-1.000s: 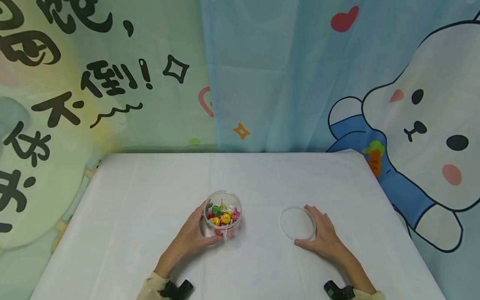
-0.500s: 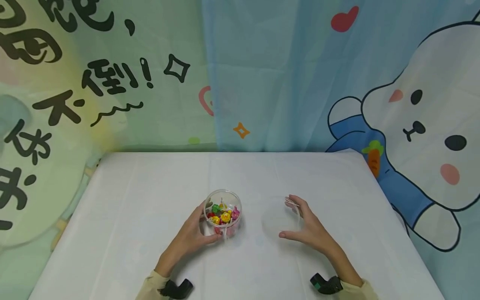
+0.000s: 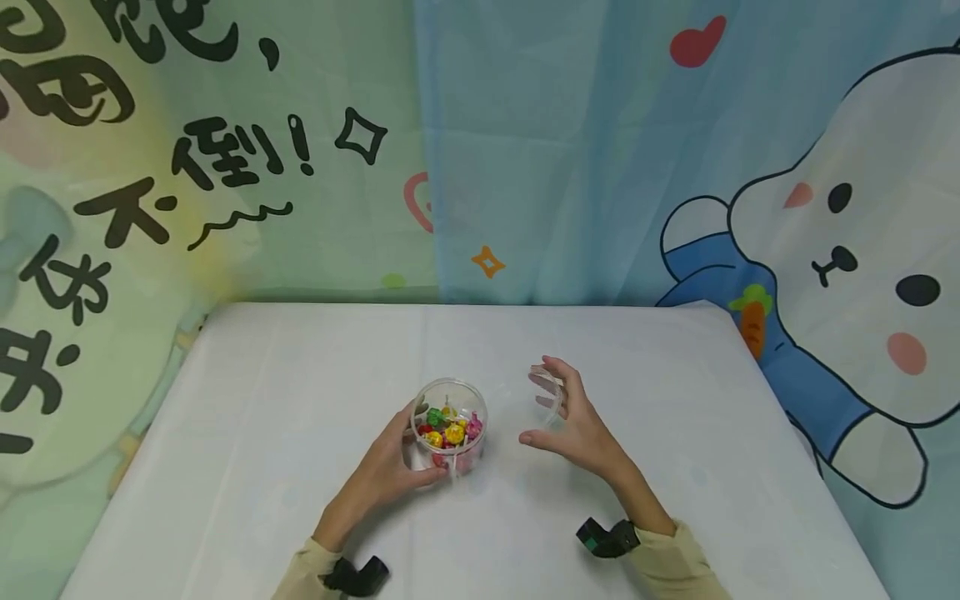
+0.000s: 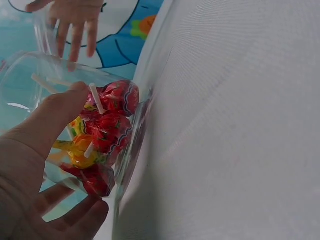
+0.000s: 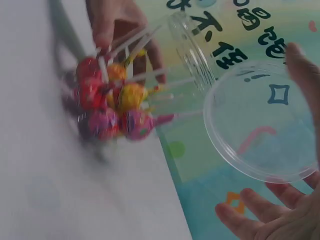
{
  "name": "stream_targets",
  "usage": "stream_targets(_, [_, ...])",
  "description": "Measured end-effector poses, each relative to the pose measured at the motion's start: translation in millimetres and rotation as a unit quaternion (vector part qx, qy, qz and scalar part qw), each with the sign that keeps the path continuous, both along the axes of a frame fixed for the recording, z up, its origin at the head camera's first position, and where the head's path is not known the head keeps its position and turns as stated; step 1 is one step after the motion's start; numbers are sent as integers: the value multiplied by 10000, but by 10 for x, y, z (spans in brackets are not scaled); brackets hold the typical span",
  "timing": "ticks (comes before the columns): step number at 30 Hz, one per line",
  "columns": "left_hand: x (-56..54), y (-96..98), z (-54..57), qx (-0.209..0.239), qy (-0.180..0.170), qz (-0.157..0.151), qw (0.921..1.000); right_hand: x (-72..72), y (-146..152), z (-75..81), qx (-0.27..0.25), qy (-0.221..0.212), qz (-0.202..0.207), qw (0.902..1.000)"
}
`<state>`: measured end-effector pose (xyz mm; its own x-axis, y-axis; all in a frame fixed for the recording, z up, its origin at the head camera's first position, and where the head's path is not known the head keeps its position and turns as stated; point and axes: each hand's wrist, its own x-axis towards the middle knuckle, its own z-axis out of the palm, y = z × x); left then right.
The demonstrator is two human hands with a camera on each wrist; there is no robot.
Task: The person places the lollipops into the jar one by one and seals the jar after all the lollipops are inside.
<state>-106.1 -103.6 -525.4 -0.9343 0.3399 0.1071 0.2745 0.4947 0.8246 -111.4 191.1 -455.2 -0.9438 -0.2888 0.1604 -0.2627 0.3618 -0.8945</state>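
On the white table stands a clear round jar (image 3: 469,461) with several lollipops (image 3: 453,433) in red, yellow, green and pink wrappers. My left hand (image 3: 386,462) grips its side, thumb in front and fingers behind. In the left wrist view the lollipops (image 4: 107,130) rest heads down, with white sticks pointing to the jar's mouth. To the right of the jar, my right hand (image 3: 581,429) holds a clear round lid (image 5: 265,125) above the table. The lid is tilted steeply, facing the jar's uncovered mouth, and is apart from it.
A white cloth covers the table (image 3: 300,358). Behind it hangs a printed curtain (image 3: 517,150) with lettering and a white cartoon animal. A black wrist camera (image 3: 358,577) sits on my left wrist, another black wrist camera (image 3: 607,537) on my right.
My right hand has lifted the lid from the table and moved left toward the jar, tipping the lid from flat to steeply tilted. My left hand and the jar have stayed in place.
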Motion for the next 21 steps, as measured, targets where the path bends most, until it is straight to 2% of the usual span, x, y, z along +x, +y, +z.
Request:
stream_targets(3, [-1,-10,-15,-31,43,50,10000,-113,-113,-7,-875,-421,104,9952])
stream_targets(5, [-1,-10,-22,15,57,46,10000,-177,-213,0,-1272,-637,136,9897])
stream_targets(8, [-7,2,-35,74,56,6,10000,-234,-359,28,-1347,-525,204,9893])
stream_targets(12, [-20,8,-43,103,-7,-60,9999,-253,-497,66,-520,462,206,9974])
stream_targets(14, [-20,5,-44,86,1,-70,9999,-249,-537,78,-11,1026,201,9945])
stream_targets(17, [-16,-5,-35,19,-5,-71,10000,-231,-583,92,550,1723,311,9830])
stream_targets(21, [-14,-23,-15,5,7,-76,10000,-229,-650,96,1072,2527,555,9600])
